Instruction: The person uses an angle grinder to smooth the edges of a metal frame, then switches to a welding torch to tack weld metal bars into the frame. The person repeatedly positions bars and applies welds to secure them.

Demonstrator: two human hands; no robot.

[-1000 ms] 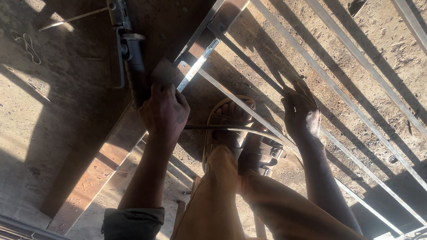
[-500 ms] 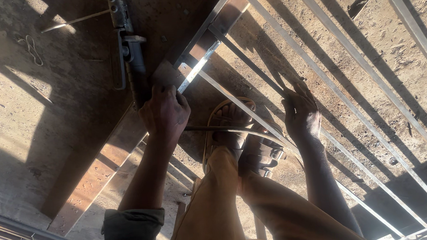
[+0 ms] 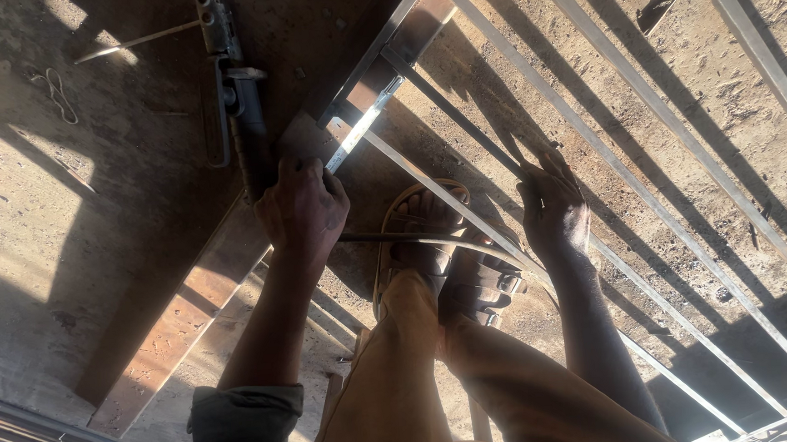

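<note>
Crouched on sandy ground, a person's left hand [image 3: 302,208] clenches a dark tool handle [image 3: 247,134] while the right hand [image 3: 552,207], fingers spread, steadies a metal grille bar [image 3: 466,216].

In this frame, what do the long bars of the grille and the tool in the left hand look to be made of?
Grille bars: apparently bare steel, grey and dull, with straight flat edges that catch sunlight; no paint visible.
Tool in the left hand: seemingly dark metal, worn and matte, with a thin wire-like loop along one side. Shadow hides finer detail, so both are guesses.
</note>
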